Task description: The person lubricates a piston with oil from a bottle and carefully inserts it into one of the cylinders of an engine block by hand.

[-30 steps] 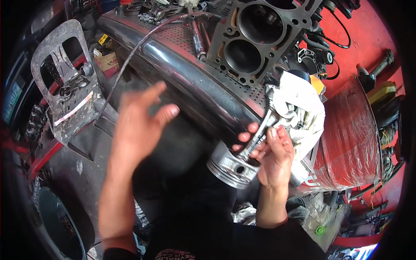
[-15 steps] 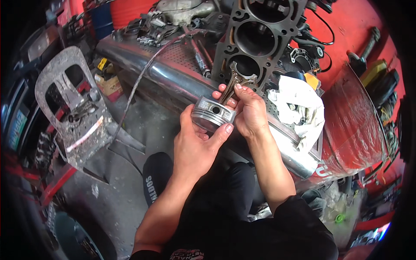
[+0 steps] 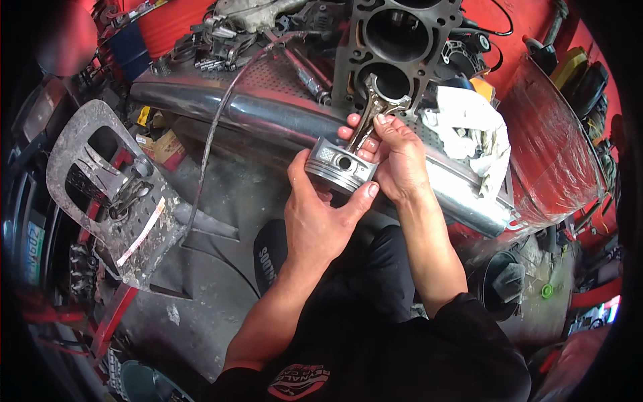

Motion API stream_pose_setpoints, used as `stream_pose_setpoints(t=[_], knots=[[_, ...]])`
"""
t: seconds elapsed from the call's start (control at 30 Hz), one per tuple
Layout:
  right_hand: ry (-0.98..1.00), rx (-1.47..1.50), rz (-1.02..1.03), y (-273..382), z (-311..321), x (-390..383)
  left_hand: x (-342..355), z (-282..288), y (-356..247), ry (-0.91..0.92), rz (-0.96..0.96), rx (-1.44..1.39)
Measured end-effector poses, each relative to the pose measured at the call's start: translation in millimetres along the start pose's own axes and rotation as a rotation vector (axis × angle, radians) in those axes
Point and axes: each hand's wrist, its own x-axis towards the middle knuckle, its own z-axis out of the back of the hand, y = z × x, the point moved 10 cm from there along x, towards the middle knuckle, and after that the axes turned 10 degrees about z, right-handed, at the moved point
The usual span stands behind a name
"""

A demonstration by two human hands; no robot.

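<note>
A metal piston [image 3: 339,167] joined to a connecting rod [image 3: 366,128] is held in front of me, tilted, with the rod pointing up and away. My left hand [image 3: 324,213] grips the piston's sides between thumb and fingers, its crown turned down toward the palm. Around the rod closes my right hand [image 3: 400,157], thumb on top and fingertips showing on the far side. The rod's big end is an open half-circle without its cap. Just beyond it stands an engine block [image 3: 345,74] with large round cylinder bores.
The block rests on a metal bench with a rounded steel edge [image 3: 261,119]. A white cloth [image 3: 472,127] lies right of it, near a red drum [image 3: 552,144]. A worn plastic chair [image 3: 144,231] with metal parts stands left. A hose [image 3: 213,141] hangs over the bench edge.
The view has shifted, so the bench and block sit higher in it. Both hands keep the same grip on the piston and rod.
</note>
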Motion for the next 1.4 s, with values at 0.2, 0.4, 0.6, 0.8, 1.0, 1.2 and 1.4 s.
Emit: stream_pose_setpoints(t=[0.2,0.4,0.6,0.8,1.0,1.2,1.4], knots=[[0.010,0.086,0.101,17.3,1.3,-14.4,-21.3,0.4,-32.7,0.016,-0.178,-0.021],[-0.065,-0.121,0.341,64.3,-11.4,-37.2,-1.6,-37.6,6.5,0.443,0.030,-0.769],[-0.134,-0.599,0.497,90.1,-29.5,-49.3,-23.9,-81.3,19.9,0.898,0.281,-1.116],[-0.172,-0.660,0.527,86.9,-26.1,-54.1,-24.4,-88.2,23.0,0.918,0.361,-1.145],[-0.153,-0.324,0.402,70.4,-13.6,-43.1,-7.3,-53.1,16.1,0.372,0.067,-0.778],[0.303,0.567,0.249,36.0,-5.1,-27.8,-52.5,-19.4,-43.6,-0.344,-0.854,0.286],[0.417,0.616,0.222,32.1,-16.6,-28.3,-66.8,-19.7,-42.4,-0.457,-0.971,0.374]])
